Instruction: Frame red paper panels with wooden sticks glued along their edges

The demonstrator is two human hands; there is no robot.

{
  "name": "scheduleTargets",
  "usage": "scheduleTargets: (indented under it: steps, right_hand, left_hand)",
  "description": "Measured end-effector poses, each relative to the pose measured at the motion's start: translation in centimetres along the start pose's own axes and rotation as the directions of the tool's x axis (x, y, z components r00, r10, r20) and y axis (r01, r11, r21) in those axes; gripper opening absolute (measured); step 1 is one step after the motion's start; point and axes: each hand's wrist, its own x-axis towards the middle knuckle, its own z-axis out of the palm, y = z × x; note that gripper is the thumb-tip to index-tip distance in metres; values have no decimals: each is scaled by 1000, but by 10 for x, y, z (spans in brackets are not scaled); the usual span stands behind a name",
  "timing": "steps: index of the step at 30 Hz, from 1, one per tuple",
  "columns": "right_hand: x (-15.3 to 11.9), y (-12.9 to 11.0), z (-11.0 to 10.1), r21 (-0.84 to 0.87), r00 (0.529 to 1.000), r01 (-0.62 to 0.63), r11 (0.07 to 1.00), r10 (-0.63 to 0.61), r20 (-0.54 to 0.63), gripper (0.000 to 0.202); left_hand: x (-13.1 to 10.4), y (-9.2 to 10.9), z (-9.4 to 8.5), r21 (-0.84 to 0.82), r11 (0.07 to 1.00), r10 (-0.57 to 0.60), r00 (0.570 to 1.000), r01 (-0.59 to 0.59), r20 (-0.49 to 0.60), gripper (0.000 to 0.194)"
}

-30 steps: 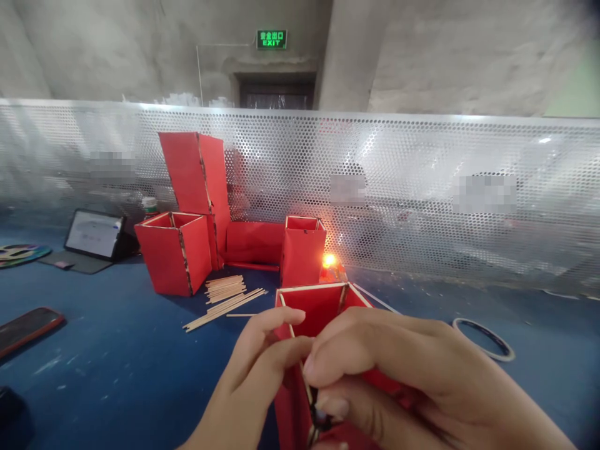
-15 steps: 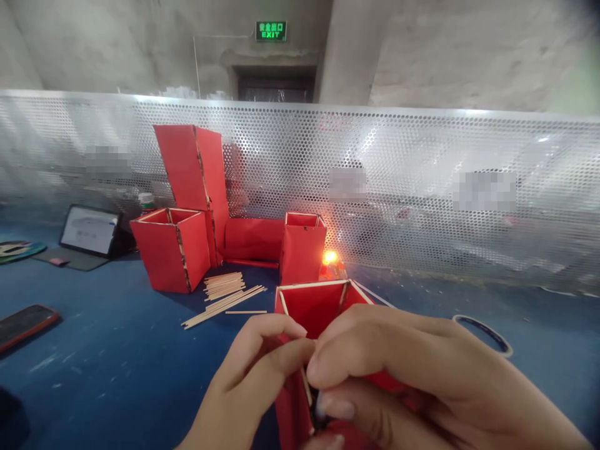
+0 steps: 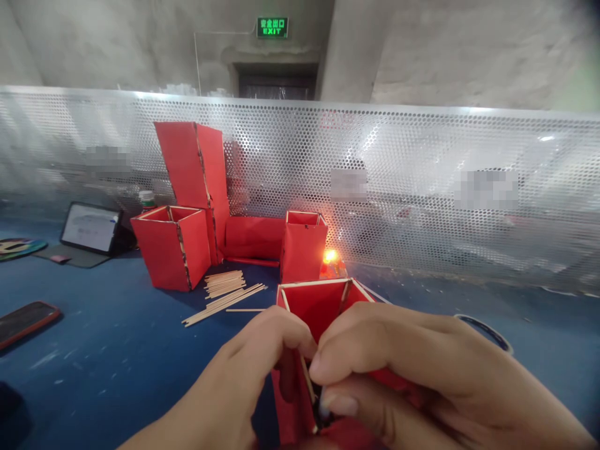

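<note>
A red paper box with thin wooden stick edges (image 3: 319,306) stands open-topped right in front of me on the blue table (image 3: 117,350). My left hand (image 3: 234,387) pinches its near left corner, fingers curled over the stick edge. My right hand (image 3: 422,381) grips the same corner from the right, with fingers pressed on the near wall and a small dark spot at the fingertips. The lower part of the box is hidden behind both hands.
Other red boxes (image 3: 171,247) (image 3: 304,247) and a tall red one (image 3: 194,181) stand further back by loose wooden sticks (image 3: 225,290). A small lit lamp (image 3: 330,259), a tape ring (image 3: 487,331), a tablet (image 3: 89,228), a phone (image 3: 23,319) and a perforated metal screen (image 3: 422,187) are around.
My left hand has closed further over the box corner, its fingers now curled down on the edge. The view has tilted slightly; the right hand holds as before.
</note>
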Motion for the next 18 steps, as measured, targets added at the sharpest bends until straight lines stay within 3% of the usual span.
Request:
scheduleTargets:
  steps: [4, 9, 18]
  right_hand:
    - [1, 4, 2, 26, 999, 42, 999, -42, 13, 9]
    - [2, 0, 0, 29, 1000, -9, 1000, 8, 20, 11]
    - [-2, 5, 0, -24, 990, 139, 990, -140, -19, 7]
  left_hand:
    - [0, 0, 0, -28, 1000, -4, 999, 5, 33, 25]
    - [2, 0, 1, -63, 998, 21, 998, -17, 61, 19]
    - [1, -2, 2, -40, 999, 24, 997, -21, 74, 15]
